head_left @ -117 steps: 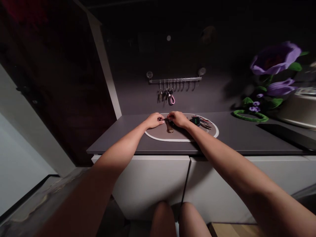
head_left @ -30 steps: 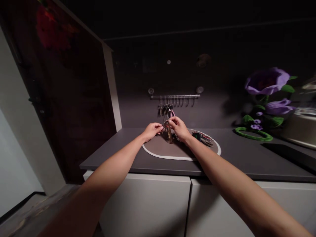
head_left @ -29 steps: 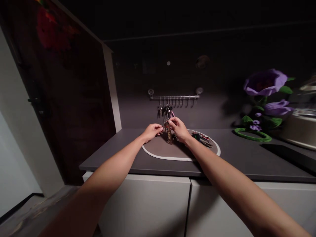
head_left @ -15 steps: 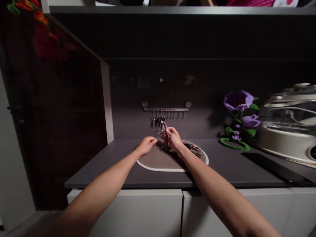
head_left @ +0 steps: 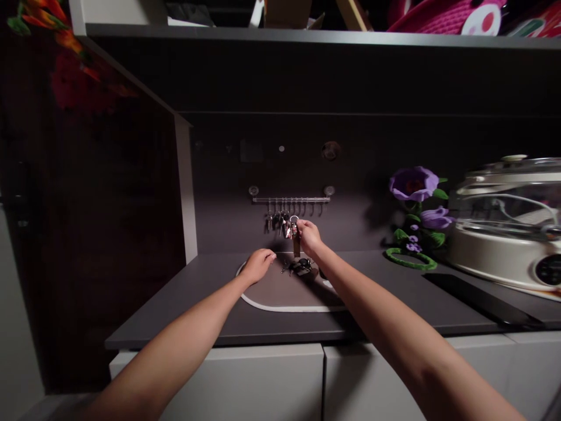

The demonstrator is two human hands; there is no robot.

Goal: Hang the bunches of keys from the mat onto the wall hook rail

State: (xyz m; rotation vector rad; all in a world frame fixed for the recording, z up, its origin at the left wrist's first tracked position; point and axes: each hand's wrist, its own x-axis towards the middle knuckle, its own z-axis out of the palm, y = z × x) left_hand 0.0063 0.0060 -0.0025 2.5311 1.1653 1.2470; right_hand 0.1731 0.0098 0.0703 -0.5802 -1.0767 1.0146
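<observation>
Keyring [head_left: 297,244] lifted — hanging keys [head_left: 275,220] beside

1. We count two grips in all: one left-hand grip [head_left: 259,266] and one right-hand grip [head_left: 308,237].
2. We see one raised bunch of keys [head_left: 290,230] with one brown tag [head_left: 297,247], and one dark bunch [head_left: 301,267] on one mat [head_left: 280,308].
3. We find one rail [head_left: 291,200] with two round mounts [head_left: 253,190]; its hooks [head_left: 321,208] and hanging keys [head_left: 270,222] are too small for us to count surely.
4. We count two large purple flowers [head_left: 414,183] and one green ring [head_left: 411,259].
5. We see one cream appliance [head_left: 486,251], one flat black slab [head_left: 480,298], one desk [head_left: 184,304] and one shelf [head_left: 307,36].
</observation>
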